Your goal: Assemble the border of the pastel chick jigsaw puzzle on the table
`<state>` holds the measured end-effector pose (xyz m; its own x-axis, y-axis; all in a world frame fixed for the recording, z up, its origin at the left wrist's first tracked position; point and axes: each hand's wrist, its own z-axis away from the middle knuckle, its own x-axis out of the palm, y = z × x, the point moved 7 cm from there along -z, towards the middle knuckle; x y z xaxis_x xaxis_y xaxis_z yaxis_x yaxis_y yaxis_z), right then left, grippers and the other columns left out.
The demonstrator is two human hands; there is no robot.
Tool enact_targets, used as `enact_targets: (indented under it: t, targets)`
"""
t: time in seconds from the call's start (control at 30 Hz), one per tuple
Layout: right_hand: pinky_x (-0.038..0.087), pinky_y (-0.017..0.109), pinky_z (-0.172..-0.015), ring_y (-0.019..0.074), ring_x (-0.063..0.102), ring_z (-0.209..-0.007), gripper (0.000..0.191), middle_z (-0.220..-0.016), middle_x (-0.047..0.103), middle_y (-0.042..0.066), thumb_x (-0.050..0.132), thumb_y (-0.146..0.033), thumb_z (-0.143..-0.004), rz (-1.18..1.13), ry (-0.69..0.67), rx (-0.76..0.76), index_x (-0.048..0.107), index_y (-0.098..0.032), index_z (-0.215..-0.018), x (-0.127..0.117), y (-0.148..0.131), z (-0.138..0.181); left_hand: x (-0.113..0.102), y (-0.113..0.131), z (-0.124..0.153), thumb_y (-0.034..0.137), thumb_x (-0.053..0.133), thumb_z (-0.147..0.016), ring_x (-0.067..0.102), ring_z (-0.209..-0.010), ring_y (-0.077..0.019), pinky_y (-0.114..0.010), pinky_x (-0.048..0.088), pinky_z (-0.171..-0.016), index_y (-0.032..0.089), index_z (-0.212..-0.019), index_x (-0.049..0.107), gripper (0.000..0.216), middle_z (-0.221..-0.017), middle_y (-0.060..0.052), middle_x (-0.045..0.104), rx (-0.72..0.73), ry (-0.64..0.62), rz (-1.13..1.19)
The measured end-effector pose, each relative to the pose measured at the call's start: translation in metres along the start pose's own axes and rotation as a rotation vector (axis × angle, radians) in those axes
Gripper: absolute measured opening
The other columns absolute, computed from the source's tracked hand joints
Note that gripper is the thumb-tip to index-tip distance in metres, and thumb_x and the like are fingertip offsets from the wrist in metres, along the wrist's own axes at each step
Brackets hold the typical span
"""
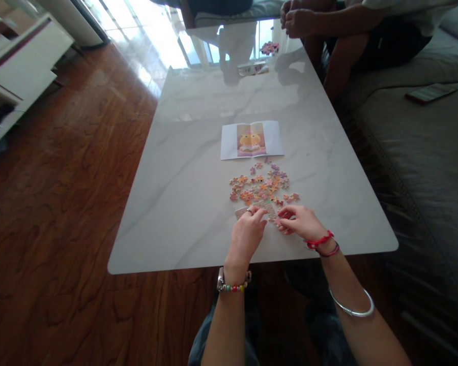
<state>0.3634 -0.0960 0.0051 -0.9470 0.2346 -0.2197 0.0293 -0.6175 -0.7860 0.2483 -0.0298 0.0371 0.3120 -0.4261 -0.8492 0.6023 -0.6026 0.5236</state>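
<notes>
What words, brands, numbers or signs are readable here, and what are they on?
None can be read.
White packet on the table: marks too small.
Phone on the sofa: too blurred.
Picture sheet and puzzle pieces: no legible words.

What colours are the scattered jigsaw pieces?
Small knobbed jigsaw pieces: mostly orange, with some pink and purple; shown in the head view.
</notes>
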Motion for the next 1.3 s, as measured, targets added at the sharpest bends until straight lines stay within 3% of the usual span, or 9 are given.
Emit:
enact_targets:
  t: [0.37,0.6,1.3]
  targets:
    - [0.052,0.022,-0.047,0.0143,0.063,-0.056,0.012,-0.060,0.061,0.001,0.061,-0.021,-0.065,0.005,-0.035,0.025,0.053,-0.017,-0.073,0.004,0.005,-0.002,0.006,0.000,0.000,0.019,0.049,-0.078,0.056,-0.077,-0.0129,-0.023,0.043,-0.065,0.023,-0.101,0.053,0.024,-0.101,-0.003,0.055,-0.009,-0.048,-0.005]
    - [0.052,0.024,-0.049,0.0143,0.062,-0.052,0.011,-0.057,0.062,0.000,0.061,-0.023,-0.065,0.083,-0.050,-0.043,0.055,-0.017,-0.072,0.005,0.005,-0.003,0.009,0.004,-0.002,0.019,0.046,-0.079,0.056,-0.080,-0.0131,-0.022,0.042,-0.069,0.023,-0.098,0.054,0.021,-0.098,-0.003,0.055,-0.007,-0.076,-0.038]
    - [0.044,0.021,-0.045,0.0114,0.057,-0.043,0.008,-0.052,0.059,-0.002,0.056,-0.023,-0.067,0.335,0.101,-0.139,0.049,-0.021,-0.064,0.002,-0.011,0.003,0.011,0.005,-0.007,0.024,0.046,-0.080,0.053,-0.070,-0.0120,-0.024,0.041,-0.065,0.020,-0.084,0.056,0.012,-0.085,-0.003,0.054,-0.075,-0.041,0.018]
